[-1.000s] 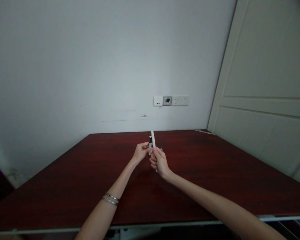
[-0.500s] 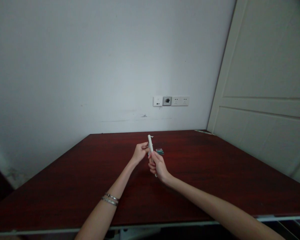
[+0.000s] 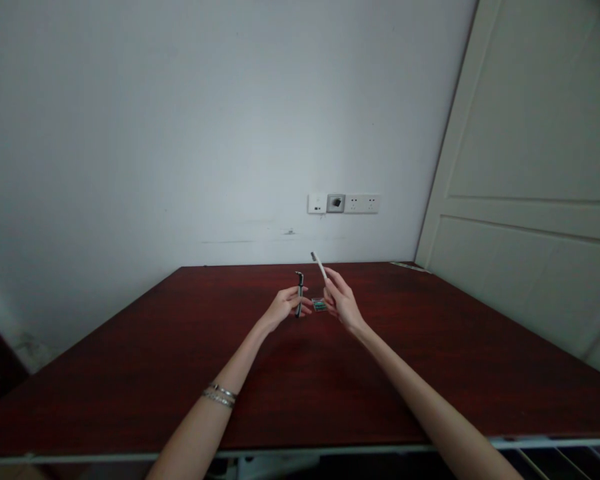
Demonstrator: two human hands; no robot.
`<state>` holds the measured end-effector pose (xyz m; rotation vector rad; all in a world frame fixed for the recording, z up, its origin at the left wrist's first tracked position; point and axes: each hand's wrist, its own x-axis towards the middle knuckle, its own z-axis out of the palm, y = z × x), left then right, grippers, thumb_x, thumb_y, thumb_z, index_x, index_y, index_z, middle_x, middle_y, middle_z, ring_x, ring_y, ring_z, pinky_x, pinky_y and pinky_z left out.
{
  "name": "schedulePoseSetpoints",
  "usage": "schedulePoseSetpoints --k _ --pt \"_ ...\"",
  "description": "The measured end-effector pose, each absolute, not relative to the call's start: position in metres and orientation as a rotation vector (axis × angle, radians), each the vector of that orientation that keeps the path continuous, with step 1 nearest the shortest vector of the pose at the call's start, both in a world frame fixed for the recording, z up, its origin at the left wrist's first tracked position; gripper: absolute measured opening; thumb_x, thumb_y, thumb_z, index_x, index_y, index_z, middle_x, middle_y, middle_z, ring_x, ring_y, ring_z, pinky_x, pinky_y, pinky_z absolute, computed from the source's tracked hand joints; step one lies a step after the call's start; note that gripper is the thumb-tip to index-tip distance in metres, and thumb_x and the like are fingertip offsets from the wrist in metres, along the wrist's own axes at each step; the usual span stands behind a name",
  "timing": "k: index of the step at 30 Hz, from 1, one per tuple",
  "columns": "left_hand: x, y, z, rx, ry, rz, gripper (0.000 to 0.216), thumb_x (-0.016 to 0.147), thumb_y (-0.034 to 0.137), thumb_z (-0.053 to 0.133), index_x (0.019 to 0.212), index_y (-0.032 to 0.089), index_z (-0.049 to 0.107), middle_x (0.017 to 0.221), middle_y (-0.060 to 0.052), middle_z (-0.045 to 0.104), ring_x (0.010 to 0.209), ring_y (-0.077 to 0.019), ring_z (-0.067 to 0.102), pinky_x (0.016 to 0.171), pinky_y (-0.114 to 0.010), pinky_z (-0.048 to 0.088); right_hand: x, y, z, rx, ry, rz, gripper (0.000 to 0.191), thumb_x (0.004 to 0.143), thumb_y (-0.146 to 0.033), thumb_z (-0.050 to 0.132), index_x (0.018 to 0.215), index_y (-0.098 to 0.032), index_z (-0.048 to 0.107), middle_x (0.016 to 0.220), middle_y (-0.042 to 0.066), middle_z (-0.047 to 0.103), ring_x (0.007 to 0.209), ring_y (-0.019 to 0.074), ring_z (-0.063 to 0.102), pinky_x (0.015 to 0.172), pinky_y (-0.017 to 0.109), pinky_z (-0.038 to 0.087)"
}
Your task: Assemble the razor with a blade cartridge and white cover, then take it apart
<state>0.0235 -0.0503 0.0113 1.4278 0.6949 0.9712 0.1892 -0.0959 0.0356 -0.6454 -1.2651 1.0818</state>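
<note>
As seen from the head camera, the left hand [image 3: 281, 309] has its fingers and thumb around a slim dark-and-pale tool [image 3: 300, 298], nearly upright, with its bent head above the fingers, while the right hand [image 3: 344, 305] pinches a white stick [image 3: 321, 267] whose dark tip leans up and toward the left hand. Between the hands, just beside the right fingers, a small flat clear piece with green on it [image 3: 319, 305] lies on the table [image 3: 290, 407]. Both held things look light and stiff, probably smooth enough to twist in loose fingers; the middle of each shaft seems the best hold, away from the finer head or tip. The flat piece looks thin, perhaps brittle, and best taken by its rims. Tabletop stretches wide outward of either hand; the wall [image 3: 260, 167] rises beyond them, and the near table edge runs beneath the forearms.
</note>
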Motion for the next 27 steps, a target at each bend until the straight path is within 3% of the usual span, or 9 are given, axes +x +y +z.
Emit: schedulePoseSetpoints --k 4,8,11,14,20,25,27 --pt "0.022 -0.049 0.011 1.449 0.666 0.968 0.036 0.077 0.027 0.058 0.109 0.012 0.05 0.088 -0.012 0.066 0.068 -0.0173 0.065 0.065 -0.031 0.049 0.192 -0.089 0.028 -0.774 -1.456 0.86 0.048 0.078 -0.04 0.054 0.122 -0.021 0.052 0.054 -0.005 0.05 0.041 0.0063 0.036 0.038 0.017 0.031" --pt "0.021 -0.05 0.013 1.471 0.661 0.967 0.035 0.075 0.029 0.059 0.105 0.012 0.051 0.087 -0.012 0.066 0.066 -0.0172 0.065 0.063 -0.03 0.05 0.195 -0.087 0.023 -0.854 -1.585 0.697 0.042 0.079 -0.04 0.052 0.118 -0.026 0.057 0.085 0.003 0.067 0.067 0.0163 0.058 0.057 0.027 0.048" --pt "0.02 -0.05 0.013 1.478 0.65 0.981 0.034 0.074 0.029 0.06 0.103 0.012 0.052 0.086 -0.012 0.065 0.067 -0.017 0.064 0.064 -0.03 0.05 0.2 -0.089 0.025 -0.827 -1.701 0.634 0.04 0.081 -0.04 0.049 0.117 -0.026 0.058 0.11 0.003 0.064 0.099 0.0238 0.057 0.08 0.037 0.047" --pt "0.02 -0.049 0.012 1.488 0.654 0.996 0.033 0.075 0.029 0.059 0.102 0.012 0.052 0.085 -0.011 0.065 0.066 -0.0168 0.064 0.063 -0.029 0.05 0.205 -0.092 0.028 -0.82 -1.755 0.592 0.04 0.084 -0.038 0.047 0.12 -0.025 0.055 0.12 0.002 0.058 0.11 0.0247 0.052 0.091 0.041 0.041" --pt "0.021 -0.049 0.011 1.501 0.663 1.0 0.034 0.074 0.029 0.059 0.102 0.012 0.052 0.085 -0.011 0.065 0.065 -0.0162 0.064 0.061 -0.028 0.049 0.207 -0.091 0.028 -0.869 -1.744 0.58 0.04 0.082 -0.037 0.05 0.12 -0.025 0.056 0.114 0.002 0.062 0.099 0.026 0.058 0.08 0.04 0.048" --pt "0.022 -0.051 0.013 1.5 0.668 1.03 0.034 0.072 0.031 0.062 0.098 0.012 0.053 0.08 -0.009 0.064 0.062 -0.0152 0.063 0.06 -0.028 0.049 0.205 -0.093 0.03 -0.878 -1.633 0.664 0.038 0.075 -0.034 0.058 0.113 -0.026 0.061 0.092 0.002 0.07 0.076 0.0232 0.063 0.062 0.034 0.052" --pt "0.022 -0.052 0.014 1.509 0.683 1.047 0.033 0.071 0.031 0.063 0.096 0.012 0.053 0.078 -0.008 0.064 0.06 -0.0148 0.063 0.059 -0.028 0.049 0.204 -0.094 0.031 -0.875 -1.647 0.675 0.037 0.075 -0.034 0.058 0.111 -0.026 0.062 0.09 0.002 0.07 0.075 0.0236 0.063 0.061 0.035 0.051"
